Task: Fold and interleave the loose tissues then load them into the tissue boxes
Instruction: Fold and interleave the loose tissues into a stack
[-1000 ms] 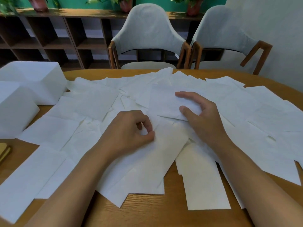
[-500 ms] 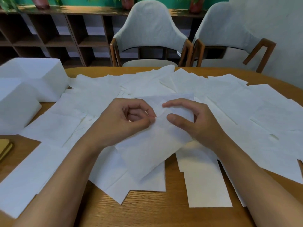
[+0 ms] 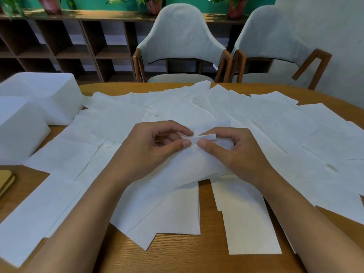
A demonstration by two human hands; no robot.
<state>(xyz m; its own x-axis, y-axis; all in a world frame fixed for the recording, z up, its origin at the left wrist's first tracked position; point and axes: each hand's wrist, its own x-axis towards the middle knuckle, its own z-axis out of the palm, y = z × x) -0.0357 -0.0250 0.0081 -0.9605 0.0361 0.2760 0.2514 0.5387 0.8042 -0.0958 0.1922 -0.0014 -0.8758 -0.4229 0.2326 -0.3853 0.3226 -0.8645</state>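
Many loose white tissues [image 3: 275, 125] lie spread and overlapping across the wooden table [image 3: 177, 257]. One tissue [image 3: 187, 166] is lifted above the pile at the centre. My left hand [image 3: 153, 146] pinches its top edge between thumb and forefinger. My right hand [image 3: 234, 150] pinches the same edge just to the right, where a narrow strip is folded over. The two thumbs nearly touch. Two white tissue boxes stand at the left: one at the back [image 3: 45, 95], one nearer [image 3: 17, 131].
Two grey padded chairs [image 3: 181, 42] with wooden arms stand behind the table's far edge, a dark shelf unit [image 3: 59, 44] with potted plants behind them. A tan flat object [image 3: 6, 182] lies at the left edge. Bare wood shows along the near edge.
Both hands picked one tissue off the pile, lifted it and brought their fingertips together on its top edge, which now has a small fold. The view shifted slightly closer.
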